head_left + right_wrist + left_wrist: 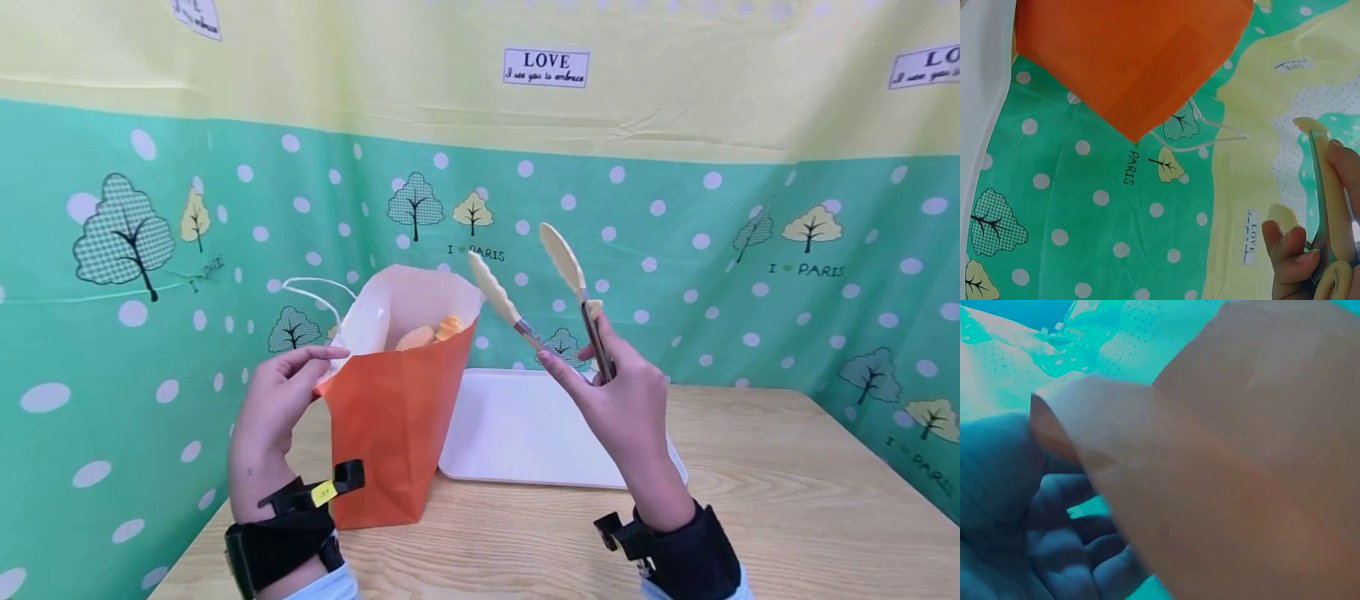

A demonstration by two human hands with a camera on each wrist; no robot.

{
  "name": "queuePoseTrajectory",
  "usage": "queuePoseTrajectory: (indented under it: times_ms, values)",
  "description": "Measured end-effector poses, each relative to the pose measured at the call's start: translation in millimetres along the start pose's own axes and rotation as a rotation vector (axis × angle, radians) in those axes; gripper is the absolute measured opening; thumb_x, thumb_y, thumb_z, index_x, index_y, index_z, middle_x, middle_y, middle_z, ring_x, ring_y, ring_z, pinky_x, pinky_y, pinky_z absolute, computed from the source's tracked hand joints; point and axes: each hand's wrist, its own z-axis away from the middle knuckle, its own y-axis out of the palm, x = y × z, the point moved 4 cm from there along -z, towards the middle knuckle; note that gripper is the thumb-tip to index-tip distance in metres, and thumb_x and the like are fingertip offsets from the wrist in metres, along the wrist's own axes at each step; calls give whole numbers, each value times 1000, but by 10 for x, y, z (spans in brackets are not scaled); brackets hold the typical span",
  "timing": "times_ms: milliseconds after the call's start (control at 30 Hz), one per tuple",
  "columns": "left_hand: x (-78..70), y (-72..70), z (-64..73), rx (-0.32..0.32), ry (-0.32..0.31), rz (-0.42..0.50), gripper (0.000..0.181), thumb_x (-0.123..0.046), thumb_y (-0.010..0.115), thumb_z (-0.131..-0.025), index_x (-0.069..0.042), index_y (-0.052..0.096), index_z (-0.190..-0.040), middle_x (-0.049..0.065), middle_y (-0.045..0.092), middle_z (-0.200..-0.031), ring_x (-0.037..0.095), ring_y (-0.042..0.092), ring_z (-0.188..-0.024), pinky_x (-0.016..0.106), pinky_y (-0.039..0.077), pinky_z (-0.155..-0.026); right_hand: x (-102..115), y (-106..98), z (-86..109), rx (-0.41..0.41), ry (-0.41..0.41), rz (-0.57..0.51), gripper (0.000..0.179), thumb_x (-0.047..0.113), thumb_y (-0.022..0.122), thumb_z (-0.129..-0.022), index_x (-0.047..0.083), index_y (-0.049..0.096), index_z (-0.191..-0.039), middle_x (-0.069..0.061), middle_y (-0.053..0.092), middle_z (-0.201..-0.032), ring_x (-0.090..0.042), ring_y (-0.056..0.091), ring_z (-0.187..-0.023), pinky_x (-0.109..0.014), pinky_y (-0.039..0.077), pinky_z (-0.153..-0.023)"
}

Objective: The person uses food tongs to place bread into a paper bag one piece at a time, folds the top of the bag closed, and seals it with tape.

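Observation:
An orange paper bag (397,425) with a white lining stands upright on the table, its mouth spread wide. Bread-like pieces (431,333) show inside near the top; their lower parts are hidden. My left hand (281,400) pinches the bag's near left rim between thumb and fingers; in the left wrist view the bag's side (1210,487) fills most of the picture. In my right hand (622,392) is a pair of tongs (592,333), gripped by its arms, with cream scalloped tips spread apart, pointing up, nothing between them. The tongs' tips are right of the bag's mouth.
A white tray (525,433) lies on the wooden table (787,483) behind and right of the bag. A white string handle (315,292) loops up at the bag's left. Green and yellow patterned cloth (675,217) hangs behind and at both sides.

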Motion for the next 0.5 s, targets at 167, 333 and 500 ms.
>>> queuePoseTrajectory:
  times_ms: [167,333,500]
  values:
    - [-114,16,51,104,8,-91,65,-44,15,-98,0,47,-133,23,33,-145,39,32,-127,62,35,-99,-67,-51,-44,2,14,10,76,53,72,-68,15,54,-132,2,66,-75,-10,44,-45,-31,36,-41]
    - [-327,35,119,-106,205,-294,64,-52,40,-92,1,56,-125,26,43,-137,42,35,-125,66,39,-91,-157,-123,-91,8,80,23,76,54,71,-69,14,54,-131,0,67,-76,-12,50,-46,-32,39,-44]
    - [-600,174,224,-233,542,-436,31,-28,64,-86,-4,70,-104,18,59,-125,37,46,-120,70,27,-98,-272,-229,-136,47,192,54,78,57,68,-71,12,53,-132,-8,71,-81,-17,50,-49,-34,38,-45]
